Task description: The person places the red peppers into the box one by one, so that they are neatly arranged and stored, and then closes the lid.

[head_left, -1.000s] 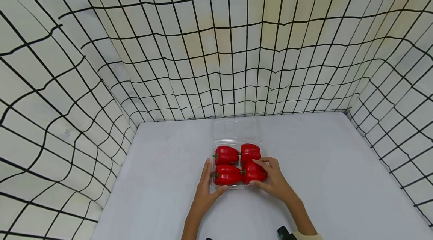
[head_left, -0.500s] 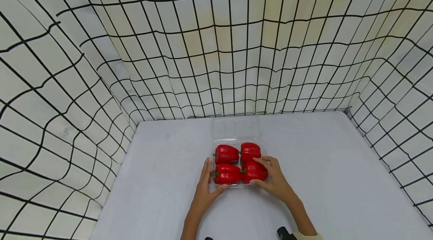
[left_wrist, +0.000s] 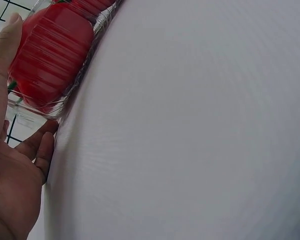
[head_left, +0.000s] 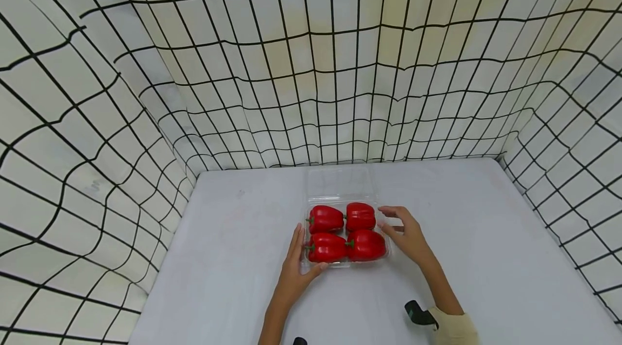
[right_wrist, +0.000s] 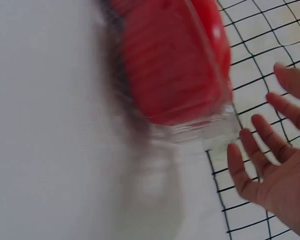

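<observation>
A clear plastic clamshell container [head_left: 341, 198] lies on the white table with red bell peppers in two rows. The back row has a left pepper [head_left: 326, 219] and a right pepper [head_left: 361, 216]. In front sit another left pepper [head_left: 328, 248] and right pepper [head_left: 366, 245], stems pointing left. My left hand [head_left: 292, 275] rests at the container's front left corner, straight fingers along its left side and thumb at the front edge. Off the container's right side, my right hand [head_left: 408, 234] has loosely spread fingers and holds nothing; the right wrist view shows its bare palm [right_wrist: 285, 187].
The container's lid [head_left: 338, 182] is folded back flat behind the peppers. White walls covered with black netting [head_left: 335, 80] rise behind the table and on both sides. A dark wrist device [head_left: 419, 313] is by the right sleeve [head_left: 454, 327].
My right hand has let go of the front right pepper and moved right, away from the container. That pepper now shows whole. My left hand stays at the corner.
</observation>
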### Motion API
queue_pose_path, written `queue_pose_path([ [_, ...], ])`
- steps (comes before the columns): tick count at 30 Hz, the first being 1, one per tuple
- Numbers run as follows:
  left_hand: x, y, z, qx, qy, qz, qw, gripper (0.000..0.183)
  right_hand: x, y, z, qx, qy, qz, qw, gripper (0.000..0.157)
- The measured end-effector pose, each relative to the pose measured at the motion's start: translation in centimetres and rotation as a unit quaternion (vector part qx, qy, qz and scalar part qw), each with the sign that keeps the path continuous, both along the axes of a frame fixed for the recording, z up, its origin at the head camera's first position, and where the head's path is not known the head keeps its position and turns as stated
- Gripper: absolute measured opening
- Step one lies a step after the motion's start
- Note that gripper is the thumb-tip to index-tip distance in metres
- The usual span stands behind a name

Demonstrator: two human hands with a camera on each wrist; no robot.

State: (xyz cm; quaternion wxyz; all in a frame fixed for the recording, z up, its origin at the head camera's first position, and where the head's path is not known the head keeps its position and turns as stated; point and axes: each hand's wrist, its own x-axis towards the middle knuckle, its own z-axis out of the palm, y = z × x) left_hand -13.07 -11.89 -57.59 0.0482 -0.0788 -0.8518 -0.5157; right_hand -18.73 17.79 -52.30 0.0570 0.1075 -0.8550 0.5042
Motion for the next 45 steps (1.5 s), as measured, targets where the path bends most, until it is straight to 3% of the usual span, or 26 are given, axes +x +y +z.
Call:
queue_pose_path([
  [5, -0.2, 0.0, 0.1, 0.001, 0.002, 0.003, 1.0, 0.099, -3.3, 1.1, 1.7, -0.03, -0.068, -0.05, 0.996, 0.043],
  [8, -0.1, 0.1, 0.1, 0.005, 0.0, 0.001, 1.0, 0.099, -5.4, 1.7, 2.4, -0.071, -0.142, -0.072, 0.985, 0.048],
  [13, 0.0, 0.1, 0.0, 0.008, -0.009, -0.005, 0.9999, 0.099, -8.7, 2.1, 2.8, -0.088, -0.248, -0.075, 0.962, 0.052],
  [19, 0.0, -0.1, 0.1, 0.013, -0.011, -0.006, 0.9998, 0.099, -11.5, 1.9, 2.0, -0.081, -0.309, -0.055, 0.946, 0.053],
  [24, -0.1, -0.2, 0.1, 0.013, -0.012, -0.003, 0.9998, 0.099, -13.0, 1.3, 0.8, -0.065, -0.315, -0.034, 0.946, 0.048],
  [27, -0.1, -0.2, 0.2, 0.013, -0.012, -0.003, 0.9998, 0.099, -13.2, 0.9, 0.6, -0.045, -0.298, -0.026, 0.953, 0.045],
  [35, 0.0, -0.1, 0.2, 0.007, -0.009, 0.001, 0.9999, 0.099, -12.5, 1.0, 1.5, -0.054, -0.236, -0.014, 0.97, 0.042],
  [45, 0.0, -0.1, 0.3, 0.006, -0.005, 0.004, 1.0, 0.099, -11.8, 1.3, 1.3, -0.068, -0.205, -0.016, 0.976, 0.039],
])
